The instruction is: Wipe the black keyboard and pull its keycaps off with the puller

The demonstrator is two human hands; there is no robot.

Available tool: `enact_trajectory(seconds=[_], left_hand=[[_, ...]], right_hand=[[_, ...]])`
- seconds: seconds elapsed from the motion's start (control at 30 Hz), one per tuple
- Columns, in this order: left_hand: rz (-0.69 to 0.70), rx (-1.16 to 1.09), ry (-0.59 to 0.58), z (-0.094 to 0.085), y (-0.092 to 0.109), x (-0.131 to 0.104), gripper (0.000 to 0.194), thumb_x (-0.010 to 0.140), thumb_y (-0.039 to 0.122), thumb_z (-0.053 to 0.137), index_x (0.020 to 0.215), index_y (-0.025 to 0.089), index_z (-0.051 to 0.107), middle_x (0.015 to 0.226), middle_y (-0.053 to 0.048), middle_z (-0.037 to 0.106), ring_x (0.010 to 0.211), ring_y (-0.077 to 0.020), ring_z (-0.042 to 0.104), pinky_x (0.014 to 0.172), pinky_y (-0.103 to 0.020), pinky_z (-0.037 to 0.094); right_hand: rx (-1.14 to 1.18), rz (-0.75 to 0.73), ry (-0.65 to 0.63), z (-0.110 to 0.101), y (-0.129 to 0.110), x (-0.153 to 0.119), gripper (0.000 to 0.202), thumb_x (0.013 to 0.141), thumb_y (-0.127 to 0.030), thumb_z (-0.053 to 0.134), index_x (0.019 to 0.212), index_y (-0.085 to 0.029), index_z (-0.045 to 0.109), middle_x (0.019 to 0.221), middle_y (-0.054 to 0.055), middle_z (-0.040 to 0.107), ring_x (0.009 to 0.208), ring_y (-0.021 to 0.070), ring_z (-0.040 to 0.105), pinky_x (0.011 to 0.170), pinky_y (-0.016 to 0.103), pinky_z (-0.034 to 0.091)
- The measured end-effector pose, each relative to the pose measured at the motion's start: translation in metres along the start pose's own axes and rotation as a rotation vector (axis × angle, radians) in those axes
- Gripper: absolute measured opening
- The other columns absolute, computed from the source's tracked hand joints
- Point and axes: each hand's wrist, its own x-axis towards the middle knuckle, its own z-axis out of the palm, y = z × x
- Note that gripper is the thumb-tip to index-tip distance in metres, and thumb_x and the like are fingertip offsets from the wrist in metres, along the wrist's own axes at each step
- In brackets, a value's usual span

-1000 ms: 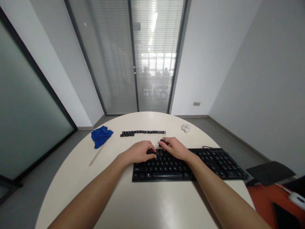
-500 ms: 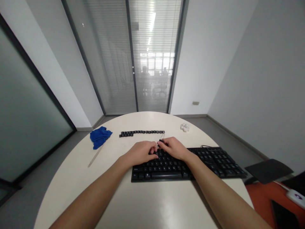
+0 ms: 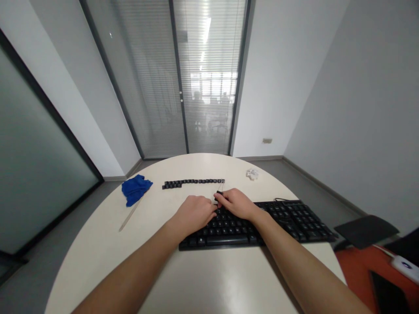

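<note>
A black keyboard lies on the round table, several of its upper-left keys covered by my hands. My right hand is closed around the dark handle of a wire keycap puller; its thin wires point away from me, up off the keyboard. Curled over the keyboard's upper-left part is my left hand, back upward, its fingertips beside the right hand. Whatever its fingers hold is hidden. Beyond both hands, loose black keycaps stand in a row, with a shorter second row at the left end.
A blue cloth and a thin pale stick lie at the table's left. Crumpled white tissue sits at the far right. Past the right edge is an orange chair with a white device on it.
My left hand has rolled palm-down, so its fingertips no longer show. The right hand still grips the puller, almost in place. The view has shifted slightly.
</note>
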Motion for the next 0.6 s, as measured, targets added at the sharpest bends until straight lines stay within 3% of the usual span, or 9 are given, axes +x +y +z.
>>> enact_trajectory(seconds=[0.13,0.6], left_hand=[[-0.054,-0.011,-0.048,-0.005,0.01,0.002,0.022,0.096,0.026,0.051,0.103,0.018,0.07,0.095,-0.008,0.074,0.09,-0.0257,0.07,0.072,-0.033,0.052],[-0.099,0.023,-0.019,0.004,0.017,0.004,0.022,0.094,0.019,0.048,0.096,0.014,0.069,0.092,-0.01,0.073,0.086,-0.0265,0.07,0.068,-0.035,0.055]], right_hand=[[-0.021,0.0,0.001,0.0,0.0,0.0,0.057,0.102,-0.048,0.037,0.067,-0.019,0.072,0.068,0.005,0.073,0.066,0.0178,0.066,0.066,0.026,0.041],[-0.031,0.042,0.022,0.002,-0.005,0.003,0.057,0.101,-0.047,0.04,0.061,-0.019,0.07,0.059,0.004,0.07,0.058,0.0157,0.063,0.062,0.025,0.039]])
